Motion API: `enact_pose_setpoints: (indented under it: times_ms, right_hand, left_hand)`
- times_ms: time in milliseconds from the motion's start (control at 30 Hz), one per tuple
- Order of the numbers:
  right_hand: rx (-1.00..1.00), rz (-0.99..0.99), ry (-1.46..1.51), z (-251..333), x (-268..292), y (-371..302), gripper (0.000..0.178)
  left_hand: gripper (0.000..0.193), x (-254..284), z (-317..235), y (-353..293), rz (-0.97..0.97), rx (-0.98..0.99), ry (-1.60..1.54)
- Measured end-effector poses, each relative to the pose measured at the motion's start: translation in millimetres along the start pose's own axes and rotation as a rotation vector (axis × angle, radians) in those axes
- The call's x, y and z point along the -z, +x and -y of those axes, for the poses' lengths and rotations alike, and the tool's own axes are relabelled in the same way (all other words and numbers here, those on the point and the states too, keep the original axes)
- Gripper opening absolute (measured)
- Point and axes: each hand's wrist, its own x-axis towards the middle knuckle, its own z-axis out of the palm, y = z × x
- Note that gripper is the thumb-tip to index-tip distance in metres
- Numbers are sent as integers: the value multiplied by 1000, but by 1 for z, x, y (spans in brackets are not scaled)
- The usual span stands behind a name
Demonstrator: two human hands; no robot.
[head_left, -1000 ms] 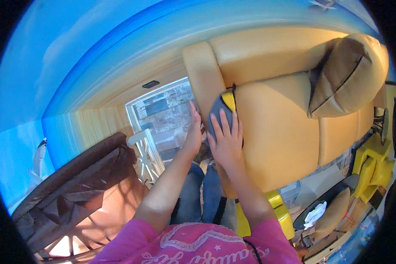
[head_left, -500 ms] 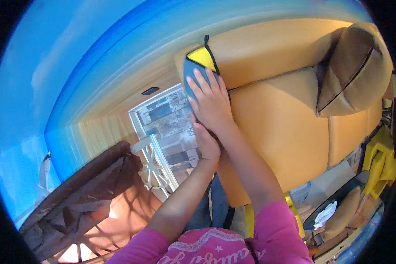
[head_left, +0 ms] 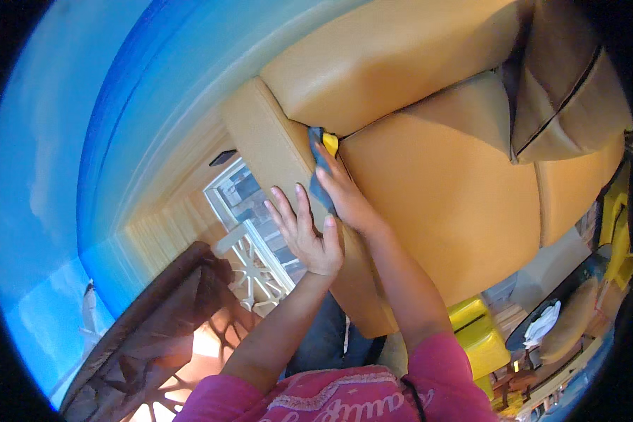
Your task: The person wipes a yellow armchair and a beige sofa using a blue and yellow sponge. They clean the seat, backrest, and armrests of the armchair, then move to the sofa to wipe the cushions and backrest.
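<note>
A tan leather-look sofa [head_left: 429, 204] fills the right of the view, with its armrest [head_left: 257, 130] running along its left side. My right hand [head_left: 346, 195] presses a grey-and-yellow cleaning cloth [head_left: 319, 188] against the armrest's inner side, by the seam where seat, backrest and arm meet. The cloth is bunched under my fingers and partly hidden by them. My left hand [head_left: 306, 238] rests on the armrest's top, fingers spread, holding nothing.
A brown cushion [head_left: 573, 105] leans at the sofa's right. Behind the sofa rises a blue and sand-coloured painted wall [head_left: 190, 105]. White lattice [head_left: 253, 271] and a dark brown cover [head_left: 148, 323] are at lower left; a yellow plastic stool [head_left: 478, 337] stands at lower right.
The cloth has gone from lying flat on the armrest to bunched at its inner side, under my right hand. My left hand has moved apart from the right and spread. The view has shifted.
</note>
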Motion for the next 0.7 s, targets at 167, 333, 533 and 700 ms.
enact_pose_setpoints:
  times_ms: [167, 333, 533, 700]
  right_hand:
    - [-18, 34, 131, -17, 11, 6, 59]
    - [-323, 14, 134, -50, 25, -105, 59]
    - [-284, 27, 250, -88, 16, -88, 62]
    - [-49, 55, -3, -118, 9, 44, 61]
  left_hand:
    - [72, -3, -4, -1, 24, 32, 49]
    - [72, 0, 2, -4, 23, 51, 99]
    - [64, -1, 0, -3, -12, 13, 120]
    - [44, 4, -37, 18, 518, -449, 436]
